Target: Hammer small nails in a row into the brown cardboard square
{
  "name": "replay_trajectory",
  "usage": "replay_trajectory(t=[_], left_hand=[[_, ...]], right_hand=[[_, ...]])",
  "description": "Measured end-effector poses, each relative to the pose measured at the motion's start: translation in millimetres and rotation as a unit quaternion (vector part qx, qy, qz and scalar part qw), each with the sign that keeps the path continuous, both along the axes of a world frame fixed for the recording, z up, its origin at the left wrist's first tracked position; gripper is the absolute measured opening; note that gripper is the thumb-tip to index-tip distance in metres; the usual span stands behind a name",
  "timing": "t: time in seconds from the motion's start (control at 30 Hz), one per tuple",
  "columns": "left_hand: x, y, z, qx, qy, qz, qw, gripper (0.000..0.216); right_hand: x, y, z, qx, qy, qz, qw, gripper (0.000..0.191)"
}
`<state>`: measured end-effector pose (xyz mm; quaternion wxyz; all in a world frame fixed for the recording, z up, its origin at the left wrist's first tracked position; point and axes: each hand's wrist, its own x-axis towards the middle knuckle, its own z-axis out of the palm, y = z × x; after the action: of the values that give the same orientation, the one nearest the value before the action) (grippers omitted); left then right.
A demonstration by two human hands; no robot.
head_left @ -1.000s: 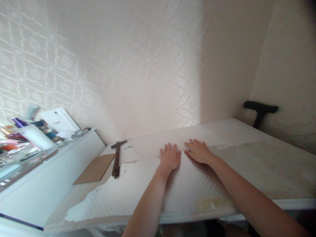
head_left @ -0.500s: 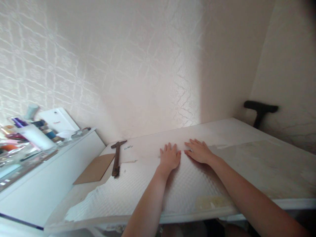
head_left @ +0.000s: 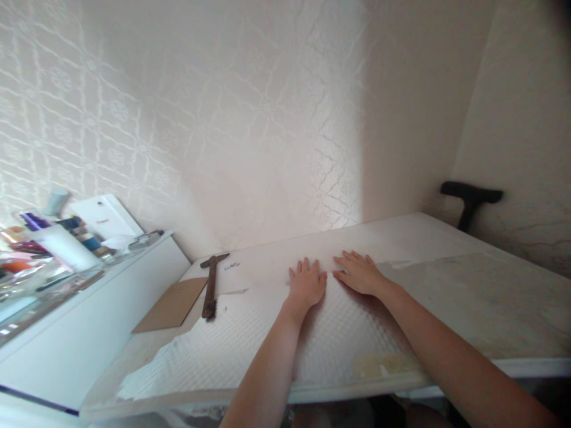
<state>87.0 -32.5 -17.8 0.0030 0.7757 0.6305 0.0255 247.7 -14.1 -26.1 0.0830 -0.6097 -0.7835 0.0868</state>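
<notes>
My left hand [head_left: 306,283] lies palm down on the table, its fingers spread and nothing in it. Just to its right, my right hand [head_left: 358,272] rests flat too, fingers stretched out, with a small gap between the two hands. Both touch the table [head_left: 446,238] near the upper edge of a white quilted-textured covering [head_left: 241,339]. Left of my hands lies a hammer [head_left: 211,288] with a brown wooden handle, its head toward the wall. A few small metal pieces [head_left: 232,266], too small to name surely, lie beside the hammer head.
A flat brown board [head_left: 173,306] lies left of the hammer, partly under its handle. Further left stands a white cabinet [head_left: 111,303] topped with bottles and a white box [head_left: 107,217]. A patterned wall [head_left: 267,148] runs behind. A black T-shaped handle [head_left: 470,195] rises at the right.
</notes>
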Motion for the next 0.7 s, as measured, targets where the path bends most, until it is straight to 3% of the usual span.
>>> replay_trajectory(t=[0.7], left_hand=[[0.6, -1.1, 1.9, -0.002, -0.001, 0.003, 1.000, 0.055]], right_hand=[[0.2, -1.7, 1.3, -0.001, 0.005, 0.003, 1.000, 0.059]])
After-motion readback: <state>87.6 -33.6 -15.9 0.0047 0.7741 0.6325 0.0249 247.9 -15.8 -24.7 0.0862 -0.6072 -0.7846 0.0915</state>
